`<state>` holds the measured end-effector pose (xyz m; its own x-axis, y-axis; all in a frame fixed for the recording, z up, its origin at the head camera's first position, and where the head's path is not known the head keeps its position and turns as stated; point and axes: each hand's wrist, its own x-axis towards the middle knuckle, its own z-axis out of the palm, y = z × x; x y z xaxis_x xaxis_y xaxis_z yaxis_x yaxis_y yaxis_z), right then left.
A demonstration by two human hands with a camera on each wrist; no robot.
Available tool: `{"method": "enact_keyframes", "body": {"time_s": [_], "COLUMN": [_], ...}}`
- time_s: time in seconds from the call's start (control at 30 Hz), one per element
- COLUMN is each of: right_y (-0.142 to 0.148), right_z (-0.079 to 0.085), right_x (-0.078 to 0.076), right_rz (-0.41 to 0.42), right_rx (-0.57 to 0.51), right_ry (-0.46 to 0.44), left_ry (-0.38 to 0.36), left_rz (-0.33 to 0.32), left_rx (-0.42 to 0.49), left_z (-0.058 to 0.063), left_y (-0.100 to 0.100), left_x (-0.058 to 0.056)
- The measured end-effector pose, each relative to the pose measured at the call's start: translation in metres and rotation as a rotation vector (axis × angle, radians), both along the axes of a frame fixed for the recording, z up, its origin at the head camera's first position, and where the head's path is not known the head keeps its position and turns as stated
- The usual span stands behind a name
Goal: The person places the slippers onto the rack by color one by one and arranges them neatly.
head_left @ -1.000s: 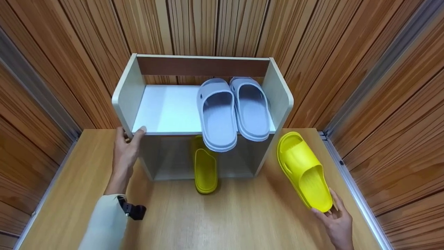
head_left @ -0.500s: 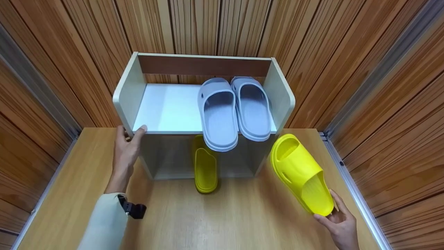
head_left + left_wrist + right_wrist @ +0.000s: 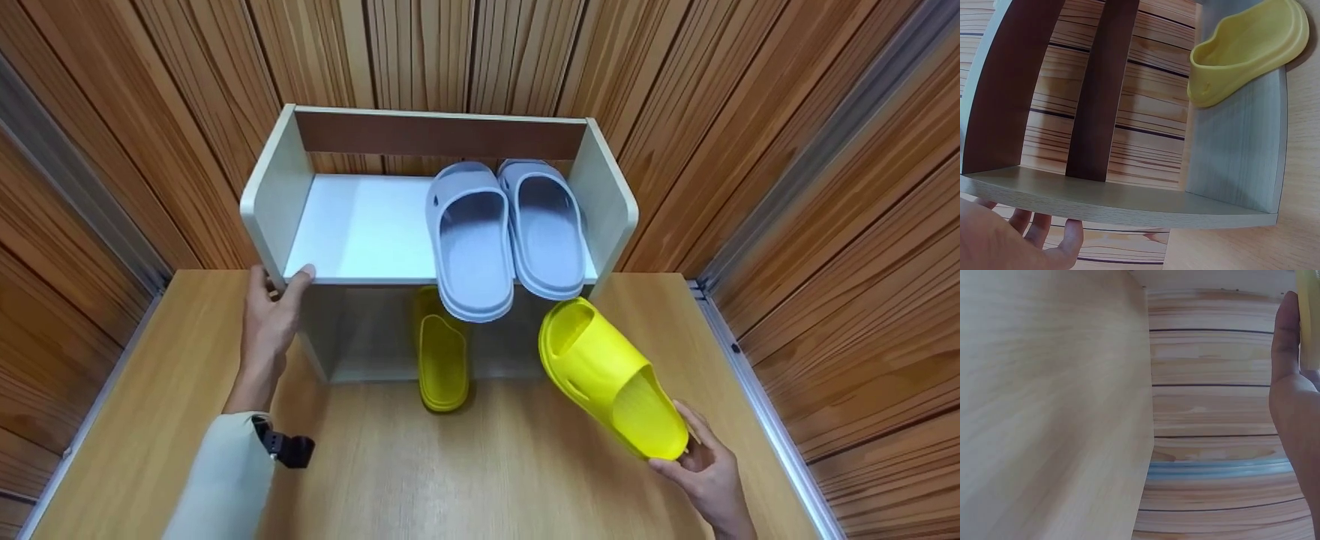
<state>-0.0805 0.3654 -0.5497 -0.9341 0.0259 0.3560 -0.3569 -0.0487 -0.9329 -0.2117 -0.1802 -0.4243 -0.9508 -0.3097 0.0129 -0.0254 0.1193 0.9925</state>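
A small white two-tier shoe rack [image 3: 360,232] stands against the wall. At its left side panel my left hand [image 3: 268,326] grips the front edge, thumb on the upper shelf's corner, fingers outside the panel. My right hand [image 3: 711,480] pinches a yellow slipper [image 3: 600,375] by its heel end, thumb on the near side. That slipper is tilted, its toe overlapping the rack's lower right front corner in the head view. The other yellow slipper [image 3: 442,367] lies in the lower compartment, heel sticking out, and shows as a yellow slipper [image 3: 1247,50] in the left wrist view.
Two grey-blue slippers, a left one [image 3: 474,259] and a right one [image 3: 551,240], sit at the right of the upper shelf, heels past its front edge. Wood-panelled walls [image 3: 420,52] surround the wooden floor [image 3: 420,480]. A metal rail [image 3: 765,405] runs along the right wall.
The right hand has carried the yellow slipper leftward, from beside the rack to in front of its right side. My left hand keeps its grip on the rack.
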Motion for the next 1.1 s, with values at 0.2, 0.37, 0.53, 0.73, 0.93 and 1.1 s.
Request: {"method": "enact_keyframes", "body": {"time_s": [0.2,0.37,0.53,0.73,0.93,1.1], "right_y": [-0.008,-0.020,-0.033,-0.048,-0.062,-0.076], "right_z": [0.000,0.000,-0.002,-0.006,-0.006,-0.007], "right_x": [-0.008,-0.010,-0.013,-0.016,-0.017,-0.022], "right_rz": [0.117,0.157,0.166,0.156,0.129,0.124], "right_rx": [-0.003,0.015,0.040,0.071,0.058,0.052], "right_ry": [0.062,0.018,-0.012,-0.064,-0.118,-0.133], "left_ry": [0.006,0.006,0.033,0.011,-0.009,-0.004], "left_rz": [0.001,0.014,0.000,0.004,0.006,0.009], "left_rx": [0.001,-0.007,-0.001,0.001,-0.006,-0.007], "left_z": [-0.001,-0.001,-0.001,0.000,0.000,0.001], "left_y": [0.000,0.000,0.001,0.001,0.001,0.000], "left_x": [0.000,-0.001,-0.001,-0.001,0.000,0.000]}}
